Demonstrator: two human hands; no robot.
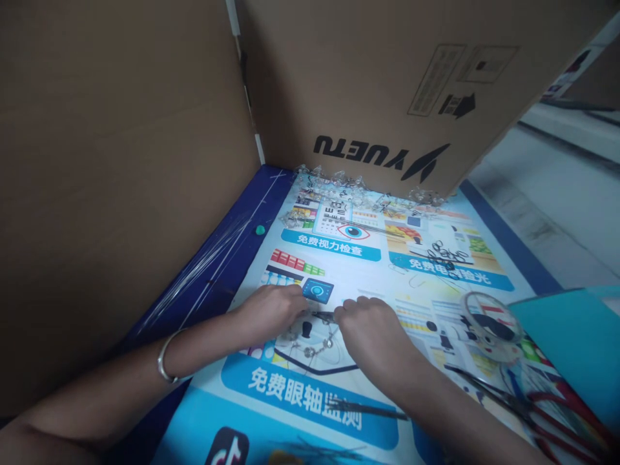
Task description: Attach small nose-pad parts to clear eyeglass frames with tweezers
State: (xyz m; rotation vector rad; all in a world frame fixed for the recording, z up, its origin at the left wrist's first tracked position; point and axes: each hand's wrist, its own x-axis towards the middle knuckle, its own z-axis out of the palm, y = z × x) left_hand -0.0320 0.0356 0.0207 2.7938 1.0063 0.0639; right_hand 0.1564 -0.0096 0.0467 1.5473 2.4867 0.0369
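My left hand (279, 311) is closed, its fingertips pinched at one end of a strand of clear beads (310, 351) that loops below both hands. Closed as well, my right hand (368, 328) grips what looks like a pair of small dark pliers (324, 316). Their narrow jaws point left, toward my left fingertips. The handles are hidden in my palm, and the exact contact between jaws and strand is too small to make out.
Tall cardboard panels (349, 84) enclose the left and back. Clear beaded pieces (339, 181) line the back. Dark wire loops (443, 255) lie right of centre. Red-handled scissors (527, 407) and a round clear container (491, 316) stand right. Thin wires (198, 265) lie left; dark strips (368, 409) lie in front.
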